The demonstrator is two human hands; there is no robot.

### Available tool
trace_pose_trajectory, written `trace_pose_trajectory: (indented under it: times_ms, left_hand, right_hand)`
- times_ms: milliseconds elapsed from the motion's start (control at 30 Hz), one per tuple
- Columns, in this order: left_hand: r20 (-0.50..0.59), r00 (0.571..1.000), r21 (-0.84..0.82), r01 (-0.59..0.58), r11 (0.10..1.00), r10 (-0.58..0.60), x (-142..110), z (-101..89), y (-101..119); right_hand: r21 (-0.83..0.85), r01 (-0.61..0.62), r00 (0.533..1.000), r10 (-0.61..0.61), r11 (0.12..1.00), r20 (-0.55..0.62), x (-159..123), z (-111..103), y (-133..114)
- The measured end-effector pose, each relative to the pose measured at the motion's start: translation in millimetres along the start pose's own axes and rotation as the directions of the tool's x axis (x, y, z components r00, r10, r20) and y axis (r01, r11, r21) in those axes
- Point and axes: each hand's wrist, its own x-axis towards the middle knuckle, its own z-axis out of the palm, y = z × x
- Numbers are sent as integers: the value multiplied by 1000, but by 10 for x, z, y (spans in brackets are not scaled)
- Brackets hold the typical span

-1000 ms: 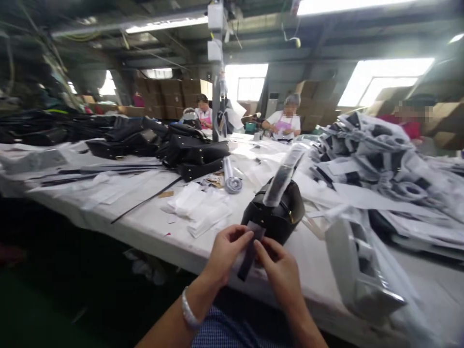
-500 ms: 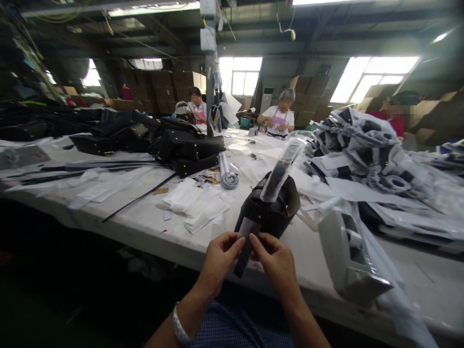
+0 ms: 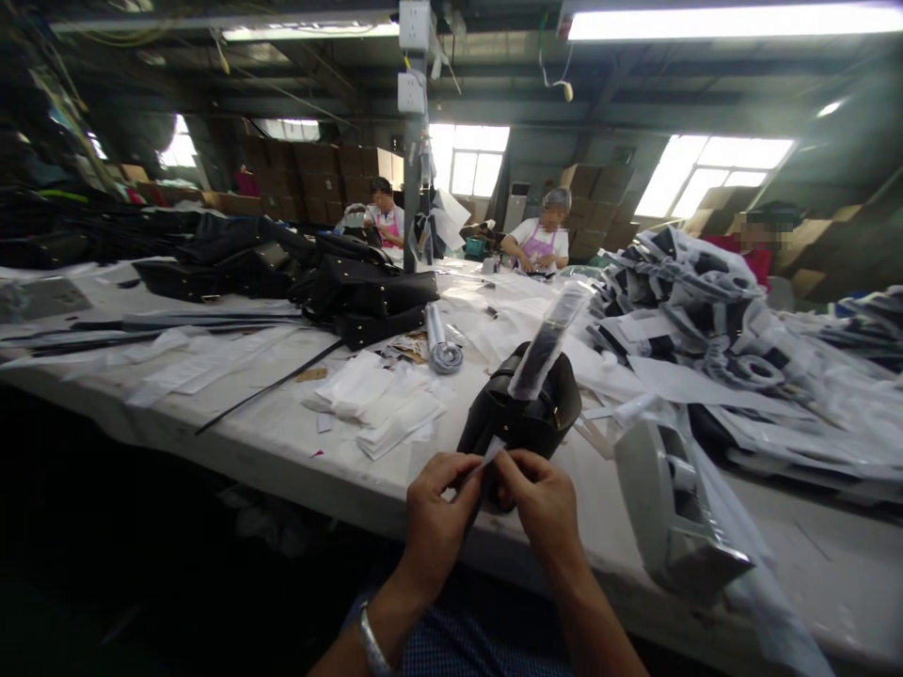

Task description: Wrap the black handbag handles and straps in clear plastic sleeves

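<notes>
"How do the hands stand?"

"From my remote seat: left hand (image 3: 438, 508) and right hand (image 3: 545, 498), both pinched closed, grip a thin pale strip (image 3: 493, 451) just near-side of the black handbag (image 3: 532, 434)."

"Best handling?"

"I'd hold it flat, pinched lightly, clear of the handbag."

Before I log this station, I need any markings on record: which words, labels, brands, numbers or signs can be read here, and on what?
None can be read in this view.
Held strip: no lettering can be made out.
Black bag: none can be made out.
Grey tape dispenser: none readable.
Cardboard boxes: any print is too small and dim to read.
White socket boxes: any marking is too small.
</notes>
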Motion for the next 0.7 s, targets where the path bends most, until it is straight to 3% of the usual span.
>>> trace_pose_trajectory:
  times_ms: [100, 233, 367, 467, 533, 600, 667, 700]
  left_hand:
    - [17, 966, 157, -256, 954, 256, -15, -33, -29]
    - [92, 887, 348, -454, 820, 452, 9, -84, -74]
    - [164, 817, 475, -556, 682, 553, -25, -112, -135]
    - [219, 783, 440, -612, 657, 582, -159, -153, -214]
    - [240, 796, 351, -605, 714, 556, -268, -227, -253]
    - [207, 869, 264, -491, 830, 449, -337, -340, -249]
    - [48, 973, 199, -231, 953, 226, -325, -455, -194]
    - [-39, 996, 155, -78, 985, 85, -288, -496, -151]
  right_hand:
    - [196, -110, 992, 95, 974, 85, 24, 6, 36]
    - [366, -172, 980, 120, 914, 161, -3, -10, 40]
    - [237, -92, 985, 53, 967, 166, -38, -24, 9]
    - [150, -60, 991, 40, 987, 129, -37, -25, 14]
    - [151, -63, 992, 45, 987, 121, -25, -31, 32]
    - [153, -64, 992, 47, 986, 118, -10, -43, 52]
    - [148, -59, 991, 40, 987, 127, 5, -55, 63]
    - [146, -53, 990, 33, 988, 135, 11, -59, 63]
